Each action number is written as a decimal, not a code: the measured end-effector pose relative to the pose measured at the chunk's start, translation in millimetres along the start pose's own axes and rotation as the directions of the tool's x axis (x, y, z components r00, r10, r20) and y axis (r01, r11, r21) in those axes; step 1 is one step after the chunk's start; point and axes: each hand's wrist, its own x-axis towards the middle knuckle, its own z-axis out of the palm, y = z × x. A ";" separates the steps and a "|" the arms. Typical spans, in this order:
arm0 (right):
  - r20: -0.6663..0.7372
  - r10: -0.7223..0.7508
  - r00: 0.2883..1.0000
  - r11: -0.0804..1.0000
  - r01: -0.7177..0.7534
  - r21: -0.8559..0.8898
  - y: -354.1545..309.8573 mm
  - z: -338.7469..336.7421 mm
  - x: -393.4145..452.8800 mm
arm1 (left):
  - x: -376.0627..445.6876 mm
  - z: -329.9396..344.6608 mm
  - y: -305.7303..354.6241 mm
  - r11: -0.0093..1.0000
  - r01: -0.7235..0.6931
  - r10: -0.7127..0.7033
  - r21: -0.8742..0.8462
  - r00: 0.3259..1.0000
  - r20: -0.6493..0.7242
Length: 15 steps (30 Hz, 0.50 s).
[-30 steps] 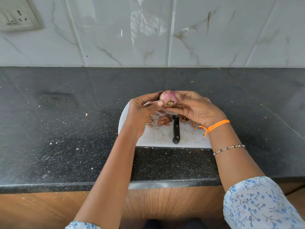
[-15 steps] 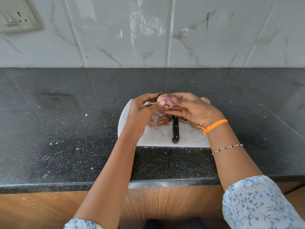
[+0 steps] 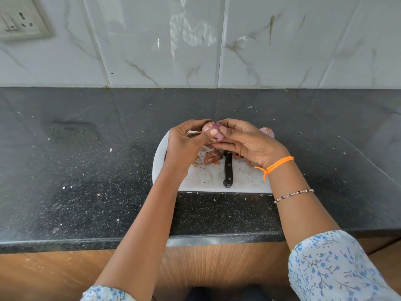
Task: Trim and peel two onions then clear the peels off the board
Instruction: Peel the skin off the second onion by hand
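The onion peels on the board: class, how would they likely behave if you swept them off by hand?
The peels look thin, curled and papery, so they are probably very light and floppy. Small flakes lie scattered across the board, so some may cling or scatter rather than slide. The knife lies among them, so sweeping could catch it.

Light: bright, even daylight, soft overall.
Glare: pale window-like reflection on the glossy wall tiles point(image 3: 184, 33).
Shadows: faint, under the forearms on the dark worktop point(image 3: 86, 170).
Distortion: wide-angle bending at the edges.
Focus: sharp centre, sleeve point(image 3: 334, 268) slightly soft.
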 end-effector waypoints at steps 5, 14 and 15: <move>-0.011 -0.019 1.000 1.000 0.019 0.007 -1.3 -1.8 -1.8 | 2.4 -4.6 -2.8 0.997 0.019 -0.019 -0.075 1.000 -0.006; -0.009 0.011 1.000 1.000 -0.010 0.011 -2.0 -1.5 -4.6 | 3.5 -6.0 -2.6 0.998 -0.003 0.000 -0.056 0.999 -0.051; -0.003 -0.001 1.000 1.000 0.001 0.007 -2.7 -1.3 -5.0 | 3.7 -6.2 -3.0 0.999 -0.017 0.015 -0.046 0.999 -0.048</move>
